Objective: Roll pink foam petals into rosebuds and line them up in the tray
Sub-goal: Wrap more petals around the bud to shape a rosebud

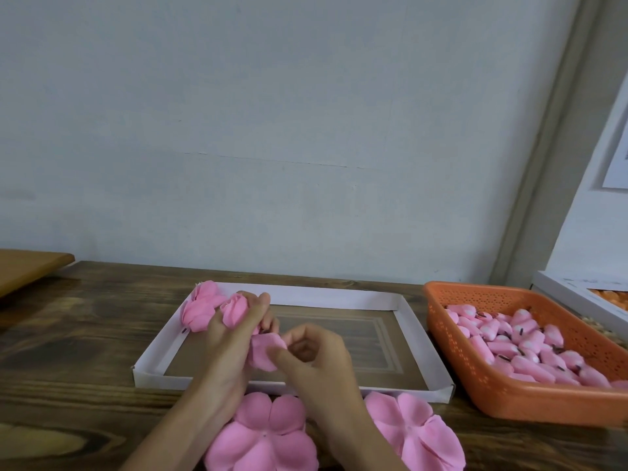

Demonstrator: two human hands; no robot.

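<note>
A shallow white cardboard tray [418, 338] lies on the wooden table. Two finished pink rosebuds [198, 307] sit in its far left corner. Over the tray's left half, my left hand [231, 338] holds a partly rolled rosebud [234, 309], its fingers curled round it. A loose petal [265, 351] of that bud hangs toward my right hand [316, 351], which pinches it between thumb and fingers. Two flat pink petal sheets lie in front of the tray, one [265, 436] under my arms, the other [418, 430] to its right.
An orange perforated basket [475, 351] at the right holds several small pink bud cores with dark stems. A white box [577, 294] stands behind it. A wooden board [30, 266] sits at the far left. A pale wall backs the table.
</note>
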